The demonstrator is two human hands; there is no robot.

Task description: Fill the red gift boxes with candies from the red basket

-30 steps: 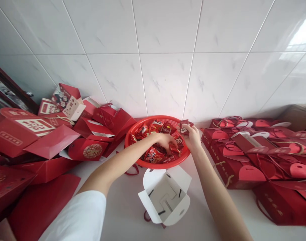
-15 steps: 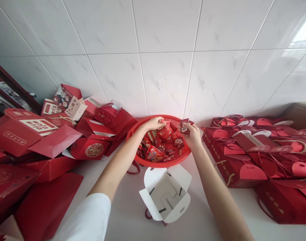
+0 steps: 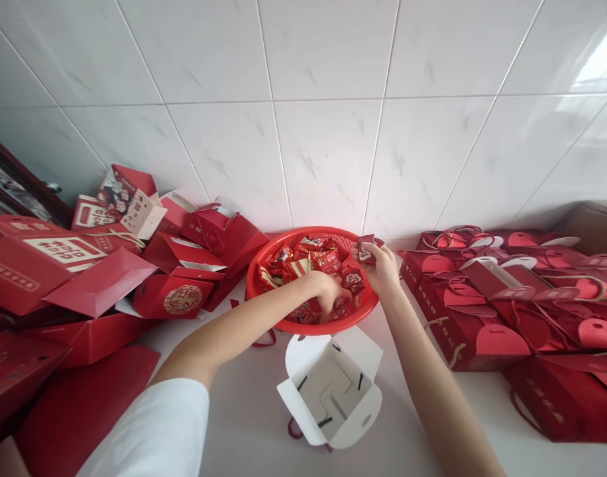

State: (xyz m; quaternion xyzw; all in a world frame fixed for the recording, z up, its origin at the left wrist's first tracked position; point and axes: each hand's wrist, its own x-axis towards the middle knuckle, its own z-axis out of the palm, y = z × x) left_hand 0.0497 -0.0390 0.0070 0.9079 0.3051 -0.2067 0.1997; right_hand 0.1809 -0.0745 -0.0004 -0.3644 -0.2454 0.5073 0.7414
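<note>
A red plastic basket [image 3: 254, 286] with mesh walls stands against the wall, holding many small red snack and candy packets [image 3: 303, 255]. My left hand [image 3: 328, 291] reaches down into it among the packets, thumb and fingers apart; the fingertips are blurred and partly hidden. Over the basket's right rim, my right hand [image 3: 384, 268] pinches a small dark red candy packet [image 3: 367, 250] with white print. In front of the basket sits a gift box [image 3: 332, 387] with its white inner flaps spread open and nothing inside; neither hand touches it.
Unclosed red gift boxes [image 3: 179, 291] are heaped on the left. Rows of closed red boxes [image 3: 472, 331] with cord handles line the right side. Behind rises a white tiled wall [image 3: 328, 159]. A brown cardboard box [image 3: 594, 225] stands at the far right.
My left hand has moved from the back of the basket toward its front and right, leaving the red packet it was touching. My right hand stays in place with the dark red packet.
</note>
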